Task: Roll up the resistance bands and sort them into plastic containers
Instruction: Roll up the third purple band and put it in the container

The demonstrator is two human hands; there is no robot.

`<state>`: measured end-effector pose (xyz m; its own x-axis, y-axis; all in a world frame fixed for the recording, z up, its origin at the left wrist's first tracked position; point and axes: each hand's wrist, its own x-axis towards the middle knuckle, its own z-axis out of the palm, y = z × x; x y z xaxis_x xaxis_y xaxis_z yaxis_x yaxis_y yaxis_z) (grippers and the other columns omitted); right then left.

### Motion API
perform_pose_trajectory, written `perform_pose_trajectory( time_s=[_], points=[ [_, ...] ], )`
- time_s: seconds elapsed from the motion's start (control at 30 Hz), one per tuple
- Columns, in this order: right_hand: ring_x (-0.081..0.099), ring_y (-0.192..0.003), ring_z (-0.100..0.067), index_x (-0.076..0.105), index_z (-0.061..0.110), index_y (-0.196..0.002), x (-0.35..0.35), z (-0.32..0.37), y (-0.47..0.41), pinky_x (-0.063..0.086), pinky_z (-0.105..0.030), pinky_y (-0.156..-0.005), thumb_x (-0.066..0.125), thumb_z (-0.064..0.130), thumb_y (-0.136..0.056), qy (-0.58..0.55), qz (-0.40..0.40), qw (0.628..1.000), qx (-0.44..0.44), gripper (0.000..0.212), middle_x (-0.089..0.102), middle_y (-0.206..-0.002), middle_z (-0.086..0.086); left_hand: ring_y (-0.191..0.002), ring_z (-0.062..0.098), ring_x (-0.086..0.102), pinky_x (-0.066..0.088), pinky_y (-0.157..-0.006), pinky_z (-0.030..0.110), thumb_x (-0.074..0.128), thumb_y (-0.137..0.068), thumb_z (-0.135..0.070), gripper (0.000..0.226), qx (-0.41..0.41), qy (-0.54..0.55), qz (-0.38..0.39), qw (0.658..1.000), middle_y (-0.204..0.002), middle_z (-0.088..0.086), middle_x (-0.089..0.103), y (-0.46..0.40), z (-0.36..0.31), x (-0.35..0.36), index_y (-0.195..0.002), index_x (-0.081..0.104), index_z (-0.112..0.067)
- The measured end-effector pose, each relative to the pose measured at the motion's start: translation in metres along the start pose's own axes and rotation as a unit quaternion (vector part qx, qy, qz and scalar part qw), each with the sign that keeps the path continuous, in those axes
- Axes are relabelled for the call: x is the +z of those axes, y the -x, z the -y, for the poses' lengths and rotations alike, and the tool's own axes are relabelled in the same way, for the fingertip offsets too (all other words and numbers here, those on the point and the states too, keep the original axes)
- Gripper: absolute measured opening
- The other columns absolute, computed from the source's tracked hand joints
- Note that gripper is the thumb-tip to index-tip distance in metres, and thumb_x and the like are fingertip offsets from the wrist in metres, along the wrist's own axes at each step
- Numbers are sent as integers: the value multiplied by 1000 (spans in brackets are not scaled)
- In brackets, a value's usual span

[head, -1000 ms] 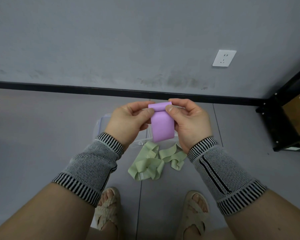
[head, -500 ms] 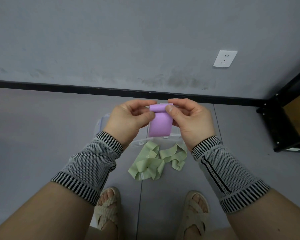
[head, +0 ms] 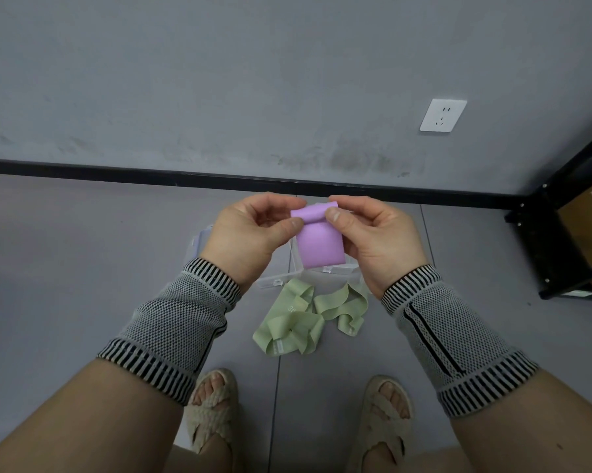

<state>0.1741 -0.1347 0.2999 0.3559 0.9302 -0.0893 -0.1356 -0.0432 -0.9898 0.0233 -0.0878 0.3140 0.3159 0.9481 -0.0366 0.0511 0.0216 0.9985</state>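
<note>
We stand on a grey floor (head: 66, 268) facing a grey wall (head: 219, 80) with a black skirting strip (head: 117, 174) and a white socket (head: 443, 115); a black shelf frame (head: 540, 240) sits at the right. Our left hand (head: 246, 238) and right hand (head: 379, 240), both in striped knit wrist sleeves (head: 171, 329), are raised together in front of us, each with thumb and curled fingers pinching the rolled top edge of the purple band (head: 318, 238), whose flat tail hangs down between them. Below, on the floor, clear plastic containers (head: 274, 281) lie mostly hidden behind our hands, and loose green bands (head: 298, 322) lie crumpled just beside them, near our sandals (head: 212, 414).
</note>
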Motion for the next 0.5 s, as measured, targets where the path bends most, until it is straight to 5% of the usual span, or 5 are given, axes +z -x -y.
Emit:
perform_pose_trajectory(
  time_s=[0.27,0.5],
  points=[
    [65,-71,-16,68,19,-84,0,1,1,52,-32,-62,66,4,-84,-7,8,1000,-16,15,71,-73,-4,-73,5,65,53,-75,17,62,-82,9,29,-35,41,-4,999,-85,-1,69,0,-2,2,-92,64,-18],
    [63,-77,-26,68,19,-85,1,0,1,51,-51,-79,62,-3,-85,-42,14,999,-16,23,70,-74,-7,-57,2,58,46,-61,20,62,-87,-9,9,-72,36,-7,997,-63,-8,65,1,-3,2,-87,66,-16]
  ],
)
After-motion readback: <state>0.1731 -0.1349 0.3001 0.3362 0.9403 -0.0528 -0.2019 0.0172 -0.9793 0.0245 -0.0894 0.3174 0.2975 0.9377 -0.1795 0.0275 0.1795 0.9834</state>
